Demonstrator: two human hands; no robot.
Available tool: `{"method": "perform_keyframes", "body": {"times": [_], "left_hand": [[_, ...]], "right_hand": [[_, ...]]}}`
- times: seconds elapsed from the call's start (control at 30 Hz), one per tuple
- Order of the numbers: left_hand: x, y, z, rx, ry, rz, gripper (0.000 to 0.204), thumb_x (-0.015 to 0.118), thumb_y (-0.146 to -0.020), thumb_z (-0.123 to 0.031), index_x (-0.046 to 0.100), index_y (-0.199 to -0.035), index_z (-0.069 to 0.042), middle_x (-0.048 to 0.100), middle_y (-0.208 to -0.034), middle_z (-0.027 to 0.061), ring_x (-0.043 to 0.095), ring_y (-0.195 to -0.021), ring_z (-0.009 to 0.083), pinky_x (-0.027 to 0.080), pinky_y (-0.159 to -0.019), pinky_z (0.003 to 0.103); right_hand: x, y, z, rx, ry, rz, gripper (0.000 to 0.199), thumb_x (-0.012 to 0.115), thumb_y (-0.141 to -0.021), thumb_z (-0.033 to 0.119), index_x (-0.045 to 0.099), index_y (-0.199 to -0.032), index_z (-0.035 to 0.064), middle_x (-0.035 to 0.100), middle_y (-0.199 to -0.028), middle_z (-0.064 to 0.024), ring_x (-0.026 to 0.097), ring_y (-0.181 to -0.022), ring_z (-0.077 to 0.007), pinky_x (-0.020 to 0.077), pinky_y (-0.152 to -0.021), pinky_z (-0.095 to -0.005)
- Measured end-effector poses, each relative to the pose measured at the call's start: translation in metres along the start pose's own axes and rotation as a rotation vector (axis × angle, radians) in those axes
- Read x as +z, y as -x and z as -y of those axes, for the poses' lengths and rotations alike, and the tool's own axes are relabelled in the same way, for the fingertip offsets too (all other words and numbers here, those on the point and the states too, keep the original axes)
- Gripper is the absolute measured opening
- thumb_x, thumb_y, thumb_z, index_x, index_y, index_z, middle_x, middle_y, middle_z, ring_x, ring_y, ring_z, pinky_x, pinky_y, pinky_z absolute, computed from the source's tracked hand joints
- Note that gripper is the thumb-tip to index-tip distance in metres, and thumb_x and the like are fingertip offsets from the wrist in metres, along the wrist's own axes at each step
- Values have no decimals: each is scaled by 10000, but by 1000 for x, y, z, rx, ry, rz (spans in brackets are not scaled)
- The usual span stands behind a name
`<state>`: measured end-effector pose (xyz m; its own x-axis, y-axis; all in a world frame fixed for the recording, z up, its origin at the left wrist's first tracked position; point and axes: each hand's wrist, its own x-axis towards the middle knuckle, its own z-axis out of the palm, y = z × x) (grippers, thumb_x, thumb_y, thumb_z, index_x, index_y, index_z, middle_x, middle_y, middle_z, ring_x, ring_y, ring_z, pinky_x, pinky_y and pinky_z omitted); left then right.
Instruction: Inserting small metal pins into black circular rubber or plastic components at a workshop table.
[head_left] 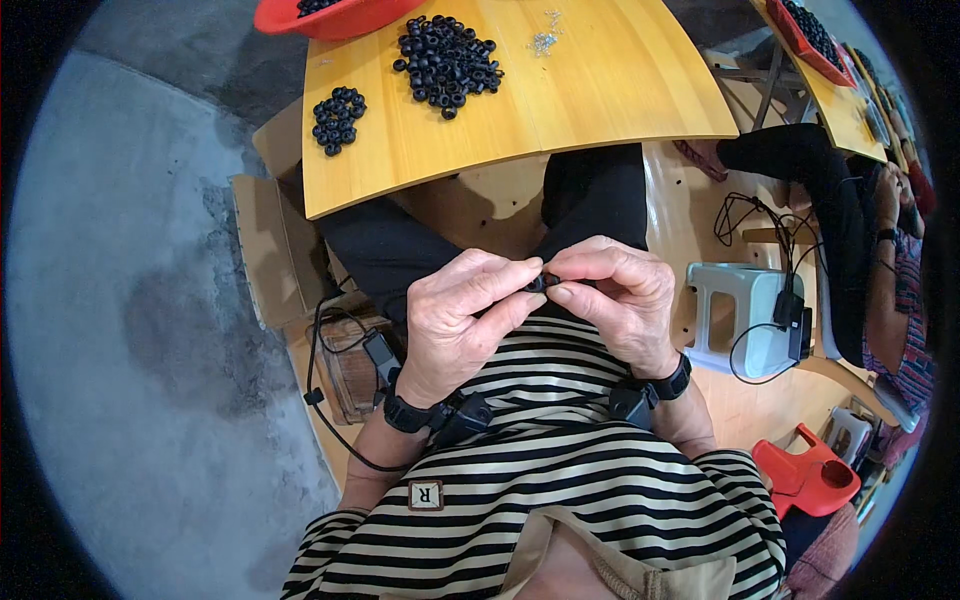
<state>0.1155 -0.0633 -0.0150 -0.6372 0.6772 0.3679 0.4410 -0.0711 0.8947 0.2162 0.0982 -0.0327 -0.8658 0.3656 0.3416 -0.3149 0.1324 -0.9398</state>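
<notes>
Where both hands meet | black ring (pixel 541 283) pinched between fingers (pixel 520 272)

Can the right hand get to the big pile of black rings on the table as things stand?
Probably yes, but not freely. The right hand and left hand together pinch a small black ring close to the body. The big ring pile lies uncovered on the wooden table, nothing between.

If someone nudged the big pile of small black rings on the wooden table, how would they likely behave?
The small black rings are round and loosely heaped, so they would probably scatter and some might roll across the smooth wooden table. They look light for their size. The left hand and right hand pinch one with fingertips alone.
</notes>
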Motion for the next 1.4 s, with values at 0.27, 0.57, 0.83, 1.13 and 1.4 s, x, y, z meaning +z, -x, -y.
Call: {"method": "perform_keyframes", "body": {"times": [0.27, 0.57, 0.83, 1.13, 1.4], "left_hand": [[1, 1, 0, -43, 11, -14, 342, 783, -705, 69, 713, -1035, 12, 705, -898, 123, 666, -770, 180, 528, -681, 258], [1, -3, 0, 35, -15, -12, 316, 784, -723, 49, 719, -1030, 12, 693, -885, 100, 660, -750, 147, 537, -643, 245], [1, -2, 1, 59, -72, -1, 320, 788, -701, 53, 715, -1011, 20, 672, -876, 113, 652, -738, 180, 528, -631, 262], [4, -4, 6, 133, -94, 8, 333, 784, -682, 59, 712, -1004, 14, 666, -872, 119, 651, -765, 218, 529, -649, 290], [3, -4, 13, 171, 0, 32, 329, 800, -681, 10, 733, -1002, -16, 649, -979, 88, 612, -883, 228, 509, -744, 302]], "right_hand": [[-2, 0, 4, 72, -36, 33, 179, 743, -805, 18, 726, -983, 9, 692, -854, -99, 647, -766, -148, 511, -677, -251], [-3, 3, 0, 201, -244, 38, 157, 726, -841, 18, 721, -997, 3, 665, -878, -72, 605, -776, -105, 487, -681, -222], [-2, 3, -1, 247, -274, 27, 141, 731, -840, 25, 717, -978, -2, 656, -869, -62, 596, -779, -99, 483, -685, -217], [-3, 3, -14, 369, -492, 48, 126, 740, -832, 28, 686, -943, 4, 663, -829, -40, 611, -734, -85, 505, -661, -213], [-10, -6, -26, 545, -756, 218, 202, 769, -812, 89, 694, -976, -3, 682, -814, -51, 617, -666, -98, 514, -609, -221]]}}
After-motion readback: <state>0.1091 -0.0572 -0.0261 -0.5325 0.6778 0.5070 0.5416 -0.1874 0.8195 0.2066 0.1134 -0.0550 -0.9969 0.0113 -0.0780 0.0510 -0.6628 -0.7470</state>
